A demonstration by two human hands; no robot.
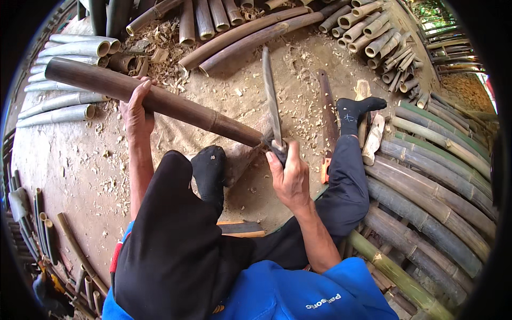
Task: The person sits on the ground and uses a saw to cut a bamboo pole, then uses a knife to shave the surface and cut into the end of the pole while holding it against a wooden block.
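in the head view, a dark bamboo tube [176, 106] is gripped by the curled left hand [138, 106] and held slanted over the floor [82, 176], where shavings [109, 185] are scattered. a knife [270, 90] is clasped by its handle in the right hand [293, 173], at the tube's right end; whether blade and tube touch cannot be told.

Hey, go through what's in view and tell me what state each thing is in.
Left hand: closed around the dark bamboo tube
Dark bamboo tube: held at a slant
Right hand: closed on the knife handle
Knife: unsheathed, blade pointing away from the person
Orange-handled saw: lying on the floor, not held
Short bamboo tubes: stacked, open ends showing
Long bamboo poles: lying side by side
Wood shavings: scattered
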